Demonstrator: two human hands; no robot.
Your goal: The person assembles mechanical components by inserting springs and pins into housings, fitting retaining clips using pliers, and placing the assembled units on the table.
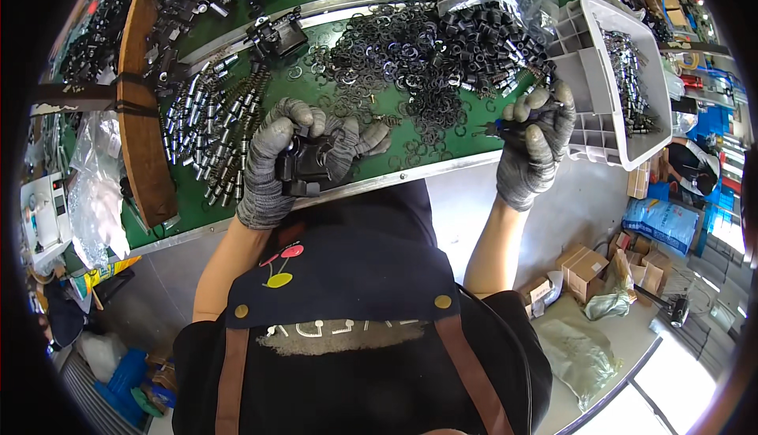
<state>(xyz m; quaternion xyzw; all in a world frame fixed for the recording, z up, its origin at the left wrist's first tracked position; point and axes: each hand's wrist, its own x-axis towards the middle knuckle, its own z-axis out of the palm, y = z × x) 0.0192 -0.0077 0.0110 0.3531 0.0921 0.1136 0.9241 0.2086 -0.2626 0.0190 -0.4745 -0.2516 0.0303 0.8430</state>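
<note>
My left hand (271, 155), in a grey knitted glove, is closed around a black block-shaped metal part (306, 165) near the bench's front edge. Its fingers hide much of that part. My right hand (537, 147), gloved the same way, grips dark pliers (491, 129) whose thin tips point left; the rest of them is covered by the palm. Between the hands and a little beyond lies a spread of black open retaining rings (430, 111). A small coil spring (388, 120) sits close to my left fingertips.
Silver pins (193, 123) and springs (251, 91) are heaped at left beside a wooden board (146, 151). Black sleeves (482, 40) lie far right, near a grey bin (608, 80) of metal parts. Another black part (278, 38) rests by a metal rail. Cartons (583, 271) stand on the floor.
</note>
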